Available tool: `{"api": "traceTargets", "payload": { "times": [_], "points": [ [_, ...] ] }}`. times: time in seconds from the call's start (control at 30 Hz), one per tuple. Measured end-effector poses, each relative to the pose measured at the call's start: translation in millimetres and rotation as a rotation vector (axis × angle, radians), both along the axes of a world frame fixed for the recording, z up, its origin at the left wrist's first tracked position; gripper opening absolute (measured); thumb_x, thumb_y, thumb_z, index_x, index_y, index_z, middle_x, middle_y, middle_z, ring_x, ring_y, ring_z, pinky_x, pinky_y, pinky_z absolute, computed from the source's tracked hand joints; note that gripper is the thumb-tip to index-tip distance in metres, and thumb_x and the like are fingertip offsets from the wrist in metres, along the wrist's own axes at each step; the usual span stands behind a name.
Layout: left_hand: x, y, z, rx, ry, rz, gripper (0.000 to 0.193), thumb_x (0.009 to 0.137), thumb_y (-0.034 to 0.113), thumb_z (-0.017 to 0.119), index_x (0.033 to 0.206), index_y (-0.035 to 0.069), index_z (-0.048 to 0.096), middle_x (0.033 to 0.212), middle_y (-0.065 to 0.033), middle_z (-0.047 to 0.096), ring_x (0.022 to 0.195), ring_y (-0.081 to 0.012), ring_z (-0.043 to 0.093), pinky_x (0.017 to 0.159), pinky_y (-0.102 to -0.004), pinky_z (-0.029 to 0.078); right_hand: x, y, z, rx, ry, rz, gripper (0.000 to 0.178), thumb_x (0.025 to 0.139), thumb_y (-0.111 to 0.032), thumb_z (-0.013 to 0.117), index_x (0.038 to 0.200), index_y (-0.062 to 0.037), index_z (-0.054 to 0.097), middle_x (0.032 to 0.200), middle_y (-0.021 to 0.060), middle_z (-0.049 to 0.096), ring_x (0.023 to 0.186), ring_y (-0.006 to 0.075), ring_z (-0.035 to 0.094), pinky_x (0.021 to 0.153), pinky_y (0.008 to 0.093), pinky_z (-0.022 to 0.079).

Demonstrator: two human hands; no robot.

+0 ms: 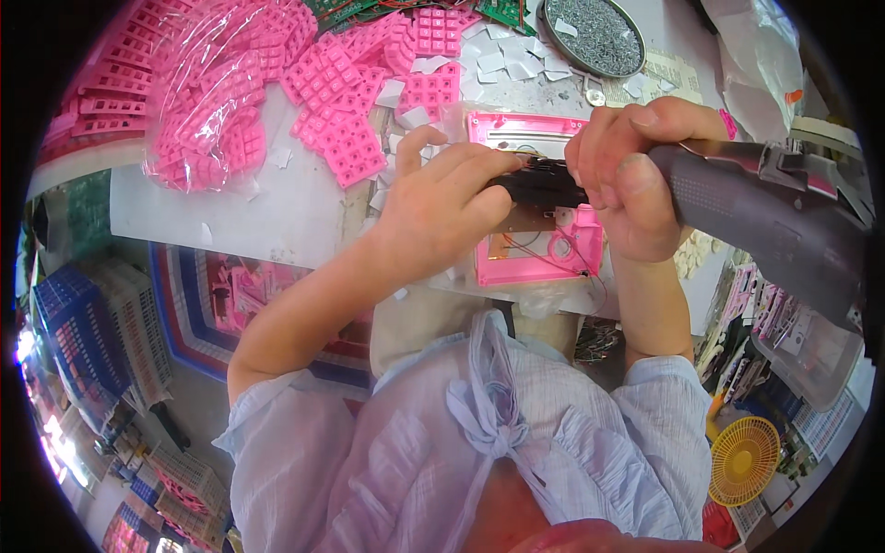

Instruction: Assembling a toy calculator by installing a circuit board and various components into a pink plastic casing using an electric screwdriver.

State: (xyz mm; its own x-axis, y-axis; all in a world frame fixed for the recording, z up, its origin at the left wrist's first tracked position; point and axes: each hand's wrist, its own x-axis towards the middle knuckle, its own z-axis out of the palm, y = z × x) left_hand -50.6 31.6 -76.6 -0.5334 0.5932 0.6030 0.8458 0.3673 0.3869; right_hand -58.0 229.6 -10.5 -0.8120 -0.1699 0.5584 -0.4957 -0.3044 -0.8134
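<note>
My right hand (pixel 627 175) is wrapped round a dark grey electric screwdriver (pixel 765 212), whose body slants up toward the right edge of the view. A black part (pixel 546 184) shows between my two hands, over a pink plastic casing (pixel 535 271). Thumb and forefinger of my left hand (pixel 452 189) are closed at the left end of that black part. What they pinch there is hidden. Inside the casing are thin wires, a round pink ring (pixel 560 245) and a white strip along the far side.
Pink keypads (pixel 327 78) lie heaped at the far left, some in a clear plastic bag (pixel 207 120). White paper scraps (pixel 507 60) surround them. A round dish of small screws (pixel 595 35) stands at the back. A yellow fan (pixel 742 461) and a blue basket (pixel 78 323) are lower down.
</note>
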Motion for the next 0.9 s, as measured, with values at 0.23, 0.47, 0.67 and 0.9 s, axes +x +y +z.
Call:
{"api": "traceTargets", "payload": {
  "times": [0.23, 0.47, 0.67, 0.9],
  "points": [
    [-3.2, -1.0, -2.6, 0.041, 0.001, -0.050, 0.026, 0.072, 0.009, 0.078, 0.080, 0.007, 0.053, 0.112, -0.0091, 0.071, 0.092, -0.0241, 0.068, 0.083, -0.0432, 0.038, 1.3, -7.7, 1.2, 0.017, -0.014, -0.011, 0.031, 0.097, -0.017, 0.063, 0.120, -0.0059, 0.046, 0.062, 0.0021, 0.046, 0.051, 0.0117, 0.042, 0.047, 0.0291, 0.038],
    [0.1, 0.6, -9.8, 0.090, -0.067, -0.059, 0.015, 0.076, 0.012, 0.065, 0.081, 0.007, 0.051, 0.110, -0.0115, 0.069, 0.099, -0.0259, 0.064, 0.092, -0.0485, 0.044, 1.7, -12.5, -0.5, 0.047, -0.038, 0.007, 0.024, 0.096, -0.011, 0.064, 0.111, -0.0049, 0.046, 0.065, 0.0050, 0.050, 0.051, 0.0121, 0.044, 0.046, 0.0297, 0.040],
    [3.3, 1.0, -9.8, 0.096, -0.108, -0.070, 0.012, 0.078, 0.012, 0.064, 0.081, 0.007, 0.053, 0.107, -0.0109, 0.068, 0.101, -0.0264, 0.064, 0.098, -0.0505, 0.042, -5.7, -13.7, -6.0, 0.108, 0.092, 0.085, 0.021, 0.094, -0.007, 0.064, 0.105, -0.0035, 0.047, 0.066, 0.0062, 0.053, 0.052, 0.0132, 0.046, 0.047, 0.0314, 0.043],
    [1.2, -1.7, -0.6, 0.036, -0.112, 0.006, 0.022, 0.078, 0.004, 0.074, 0.085, 0.007, 0.054, 0.106, -0.0106, 0.068, 0.099, -0.0280, 0.065, 0.102, -0.0505, 0.041, 3.6, 18.1, -0.5, 0.363, -0.131, -0.025, 0.079, 0.083, -0.031, 0.082, 0.145, -0.0018, 0.044, 0.112, 0.0115, 0.062, 0.097, 0.0235, 0.062, 0.085, 0.0365, 0.052]
  ]
}}
